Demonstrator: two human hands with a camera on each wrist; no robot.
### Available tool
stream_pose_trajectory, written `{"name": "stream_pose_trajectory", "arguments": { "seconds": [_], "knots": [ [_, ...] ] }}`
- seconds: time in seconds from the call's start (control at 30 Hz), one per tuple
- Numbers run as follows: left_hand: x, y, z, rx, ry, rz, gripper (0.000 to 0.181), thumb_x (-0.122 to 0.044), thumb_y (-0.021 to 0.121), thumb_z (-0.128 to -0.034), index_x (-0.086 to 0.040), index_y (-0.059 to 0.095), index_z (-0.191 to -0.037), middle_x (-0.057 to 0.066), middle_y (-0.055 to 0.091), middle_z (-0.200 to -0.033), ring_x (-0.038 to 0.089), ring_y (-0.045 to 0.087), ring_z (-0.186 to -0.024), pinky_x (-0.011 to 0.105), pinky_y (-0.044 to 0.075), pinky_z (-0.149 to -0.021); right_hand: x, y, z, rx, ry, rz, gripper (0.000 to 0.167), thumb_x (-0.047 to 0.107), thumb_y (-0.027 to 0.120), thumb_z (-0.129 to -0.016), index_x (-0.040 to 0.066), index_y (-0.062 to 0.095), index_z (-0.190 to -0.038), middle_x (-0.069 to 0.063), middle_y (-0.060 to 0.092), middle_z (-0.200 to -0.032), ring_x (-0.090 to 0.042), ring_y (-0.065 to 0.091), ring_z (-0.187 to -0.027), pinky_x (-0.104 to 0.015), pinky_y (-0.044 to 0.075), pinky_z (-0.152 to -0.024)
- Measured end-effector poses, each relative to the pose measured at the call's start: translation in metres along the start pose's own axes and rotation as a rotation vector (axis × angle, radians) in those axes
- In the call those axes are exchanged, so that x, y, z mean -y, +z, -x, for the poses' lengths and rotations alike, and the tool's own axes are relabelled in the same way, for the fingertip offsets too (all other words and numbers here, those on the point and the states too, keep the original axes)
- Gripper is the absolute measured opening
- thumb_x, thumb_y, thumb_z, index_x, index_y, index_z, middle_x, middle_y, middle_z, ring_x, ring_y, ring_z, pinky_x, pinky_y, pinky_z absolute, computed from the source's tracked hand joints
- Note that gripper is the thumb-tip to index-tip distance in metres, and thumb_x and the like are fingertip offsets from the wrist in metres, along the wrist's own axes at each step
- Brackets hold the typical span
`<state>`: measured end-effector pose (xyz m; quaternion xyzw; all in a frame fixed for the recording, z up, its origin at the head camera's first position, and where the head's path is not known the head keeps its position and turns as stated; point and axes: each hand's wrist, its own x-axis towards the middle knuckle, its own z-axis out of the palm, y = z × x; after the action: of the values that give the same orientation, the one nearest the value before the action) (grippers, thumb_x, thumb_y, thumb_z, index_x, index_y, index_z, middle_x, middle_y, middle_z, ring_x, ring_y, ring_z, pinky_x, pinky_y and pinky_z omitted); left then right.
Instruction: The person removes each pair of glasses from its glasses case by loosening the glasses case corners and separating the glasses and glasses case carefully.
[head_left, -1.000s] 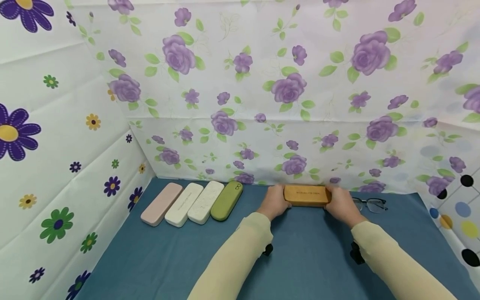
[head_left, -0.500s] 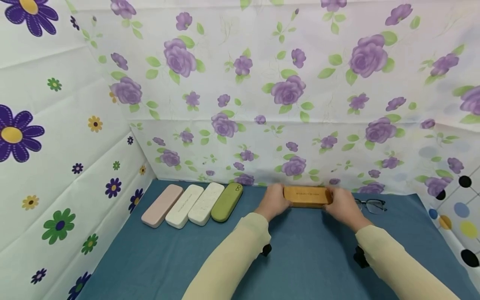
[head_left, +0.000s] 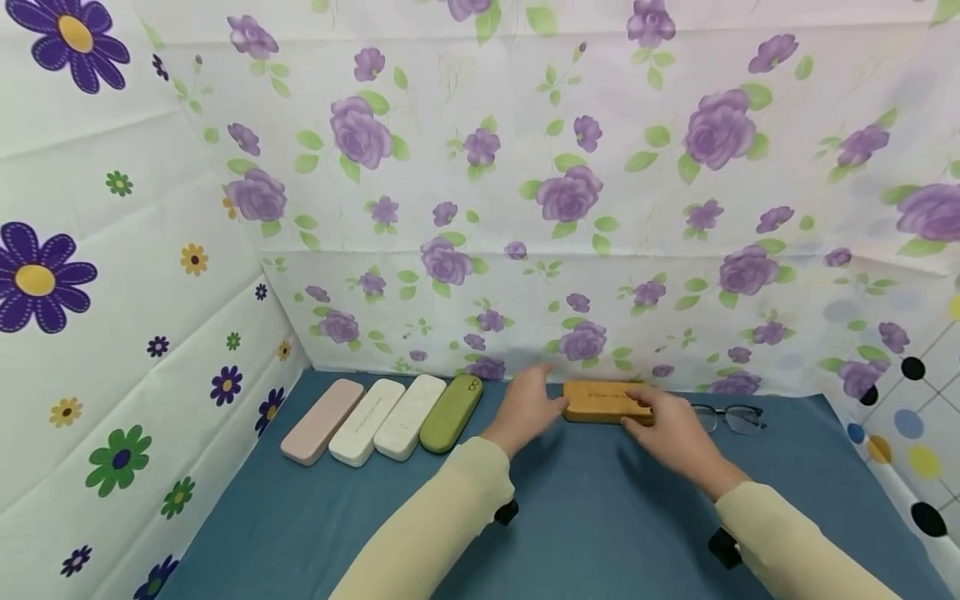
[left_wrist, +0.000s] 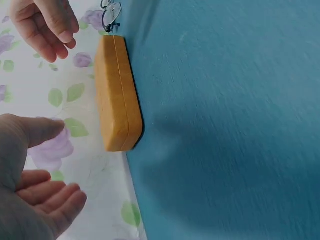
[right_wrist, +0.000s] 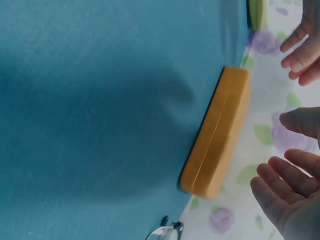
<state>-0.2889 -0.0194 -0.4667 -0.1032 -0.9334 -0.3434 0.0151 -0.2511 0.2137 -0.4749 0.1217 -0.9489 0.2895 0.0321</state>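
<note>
An orange glasses case (head_left: 596, 402) lies lengthwise on the blue cloth against the back wall, its lid closed. My left hand (head_left: 525, 410) is just off its left end, thumb and fingers spread. Over the right end reaches my right hand (head_left: 675, 437), which is apart from the case in both wrist views. In the left wrist view, a gap separates the left hand (left_wrist: 35, 185) from the orange case (left_wrist: 117, 95). The right wrist view has the right hand (right_wrist: 290, 195) with loosely bent fingers. Nothing is held in either hand.
Eyeglasses (head_left: 738, 418) sit right of the orange case, partly behind the right hand. To the left stand a green case (head_left: 452, 414), two white cases (head_left: 367, 422) and a pink case (head_left: 322, 422), slanted in a row. Flowered sheets (head_left: 450, 175) wall the back and sides.
Both hands have let go of the orange glasses case. The left hand has drawn off to the left; the right hand has lifted slightly from its end. The head view has tilted up a little.
</note>
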Motion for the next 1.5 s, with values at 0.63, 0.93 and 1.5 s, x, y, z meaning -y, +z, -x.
{"name": "stream_pose_trajectory", "arguments": {
  "seconds": [0.63,0.93,1.5],
  "knots": [
    [0.065,-0.042,0.032,-0.216,-0.14,-0.295,0.066,-0.039,0.07,-0.0802,0.0,0.05,-0.129,0.017,0.054,-0.125,0.033,0.052,-0.115,0.042,0.046,-0.094,0.02,0.022,0.024,0.096,-0.029,-0.038,0.046,0.04,0.069,-0.083,0.027,0.057,-0.126,0.001,0.06,-0.125,-0.018,0.062,-0.106,-0.041,0.052,-0.08],
    [0.093,-0.046,0.042,-0.195,-0.27,-0.477,0.064,-0.043,0.074,-0.0751,0.001,0.053,-0.117,0.018,0.056,-0.102,0.034,0.054,-0.095,0.048,0.046,-0.079,0.015,0.033,0.029,0.153,-0.021,-0.004,0.046,0.036,0.072,-0.081,0.025,0.06,-0.124,0.005,0.061,-0.124,-0.017,0.057,-0.116,-0.043,0.05,-0.088],
    [0.104,-0.048,0.045,-0.172,-0.259,-0.576,0.039,-0.031,0.069,-0.0768,0.005,0.062,-0.091,0.018,0.05,-0.087,0.031,0.047,-0.079,0.046,0.045,-0.071,0.006,0.044,0.035,0.196,-0.005,-0.001,0.045,0.03,0.074,-0.08,0.02,0.063,-0.122,0.006,0.063,-0.121,-0.016,0.057,-0.116,-0.042,0.048,-0.092]
  ]
}}
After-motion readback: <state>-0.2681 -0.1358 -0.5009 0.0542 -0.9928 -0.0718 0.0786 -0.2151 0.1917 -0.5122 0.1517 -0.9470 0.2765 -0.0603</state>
